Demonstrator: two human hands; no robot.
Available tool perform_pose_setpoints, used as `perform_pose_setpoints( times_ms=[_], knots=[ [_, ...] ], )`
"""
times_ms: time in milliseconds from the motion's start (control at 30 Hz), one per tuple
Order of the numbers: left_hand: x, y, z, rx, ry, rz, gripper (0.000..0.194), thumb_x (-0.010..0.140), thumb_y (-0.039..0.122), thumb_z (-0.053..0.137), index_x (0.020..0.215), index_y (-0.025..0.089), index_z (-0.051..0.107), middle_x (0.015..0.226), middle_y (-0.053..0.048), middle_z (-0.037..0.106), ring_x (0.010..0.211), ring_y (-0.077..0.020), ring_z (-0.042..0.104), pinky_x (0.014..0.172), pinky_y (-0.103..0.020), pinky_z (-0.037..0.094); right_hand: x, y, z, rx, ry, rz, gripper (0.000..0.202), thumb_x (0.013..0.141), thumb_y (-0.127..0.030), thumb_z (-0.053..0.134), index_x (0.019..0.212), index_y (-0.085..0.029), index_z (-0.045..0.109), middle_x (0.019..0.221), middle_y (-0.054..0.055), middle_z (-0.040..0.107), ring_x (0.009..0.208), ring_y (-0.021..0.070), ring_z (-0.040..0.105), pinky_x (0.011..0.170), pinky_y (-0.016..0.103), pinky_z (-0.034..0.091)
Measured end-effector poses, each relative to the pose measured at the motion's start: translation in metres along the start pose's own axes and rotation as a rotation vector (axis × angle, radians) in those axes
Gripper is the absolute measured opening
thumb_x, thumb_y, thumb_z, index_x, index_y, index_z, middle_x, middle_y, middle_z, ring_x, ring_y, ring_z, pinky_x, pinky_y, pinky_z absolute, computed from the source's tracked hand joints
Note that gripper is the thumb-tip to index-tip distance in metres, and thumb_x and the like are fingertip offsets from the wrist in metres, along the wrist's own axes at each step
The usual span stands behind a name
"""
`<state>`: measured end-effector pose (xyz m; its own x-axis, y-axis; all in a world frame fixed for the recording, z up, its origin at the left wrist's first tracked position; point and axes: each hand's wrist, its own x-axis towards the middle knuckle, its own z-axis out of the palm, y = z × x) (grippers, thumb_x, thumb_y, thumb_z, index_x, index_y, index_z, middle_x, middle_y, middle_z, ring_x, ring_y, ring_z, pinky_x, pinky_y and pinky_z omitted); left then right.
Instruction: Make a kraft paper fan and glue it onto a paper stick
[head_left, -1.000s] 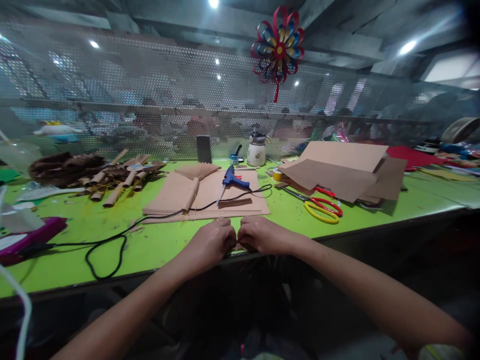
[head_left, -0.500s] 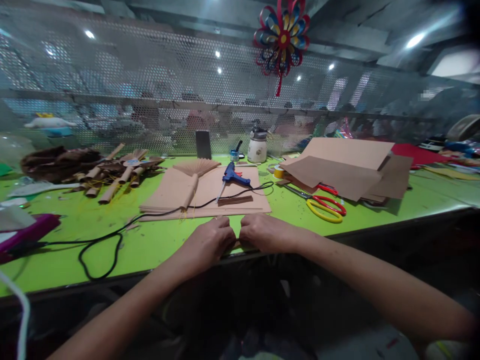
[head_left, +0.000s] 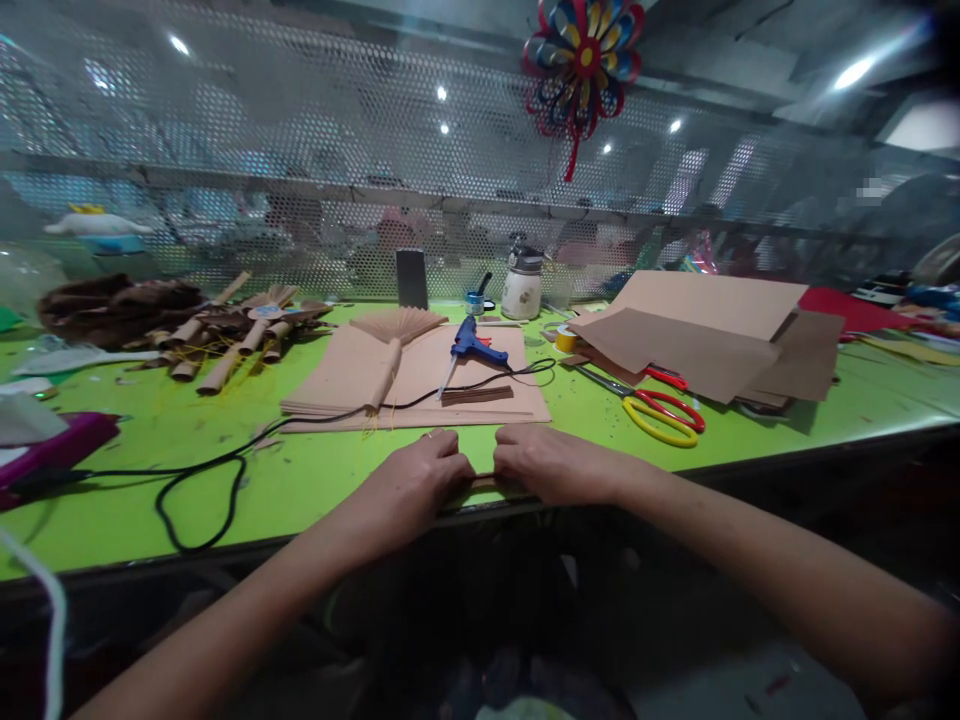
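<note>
My left hand [head_left: 426,474] and my right hand [head_left: 553,464] face each other at the table's front edge, fingers curled down. Both grip a narrow folded strip of brown paper [head_left: 484,481]; only its middle shows between them, and the rest is under my fingers. Just beyond them lies a stack of brown paper sheets [head_left: 322,385]. On that stack are a pleated paper fan with a rolled handle [head_left: 386,375], a blue glue gun [head_left: 474,345] and a small folded paper bundle [head_left: 477,396].
Scissors [head_left: 664,415] with red and yellow handles lie to the right, beside large brown sheets [head_left: 675,335]. A black cord [head_left: 244,470] loops across the left side. Rolled paper pieces [head_left: 225,360] are piled back left; a white bottle [head_left: 522,285] stands at the back.
My right hand has shifted slightly right, away from the left, so more of the paper strip shows between them. The camera view has also tilted a little.
</note>
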<state>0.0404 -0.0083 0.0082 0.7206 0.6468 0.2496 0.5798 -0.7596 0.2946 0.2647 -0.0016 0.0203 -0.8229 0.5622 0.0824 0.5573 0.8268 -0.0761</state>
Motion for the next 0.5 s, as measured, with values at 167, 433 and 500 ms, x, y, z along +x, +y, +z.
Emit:
perform_pose_setpoints(
  times_ms=[167,433,500],
  knots=[
    [-0.005,-0.006,-0.004,-0.006,-0.054,0.000,0.019,0.086,0.012,0.048,0.088,0.021,0.065,0.080,-0.002,0.048,0.072,-0.0153,0.045,0.060,-0.025,0.031,-0.006,0.004,0.002,0.040,-0.004,0.018,0.010,0.088,-0.013,0.048,0.083,-0.014,0.056,0.081,0.004,0.051,0.067,0.0125,0.042,0.058,0.024,0.028],
    [-0.010,-0.011,-0.009,-0.003,-0.108,-0.027,0.021,0.084,0.005,0.043,0.092,0.018,0.057,0.085,-0.003,0.047,0.073,-0.0158,0.044,0.063,-0.026,0.032,-0.008,0.002,-0.002,0.079,-0.028,0.008,0.010,0.086,-0.008,0.048,0.088,-0.015,0.055,0.086,0.005,0.051,0.075,0.0146,0.045,0.064,0.024,0.033],
    [-0.010,-0.009,-0.010,0.006,-0.122,-0.040,0.020,0.082,0.002,0.043,0.085,0.018,0.055,0.084,-0.003,0.046,0.073,-0.0156,0.043,0.062,-0.026,0.031,-0.010,0.004,-0.002,0.098,-0.036,0.010,0.012,0.084,-0.006,0.049,0.089,-0.015,0.054,0.087,0.005,0.051,0.077,0.0148,0.045,0.065,0.024,0.034]
  ],
)
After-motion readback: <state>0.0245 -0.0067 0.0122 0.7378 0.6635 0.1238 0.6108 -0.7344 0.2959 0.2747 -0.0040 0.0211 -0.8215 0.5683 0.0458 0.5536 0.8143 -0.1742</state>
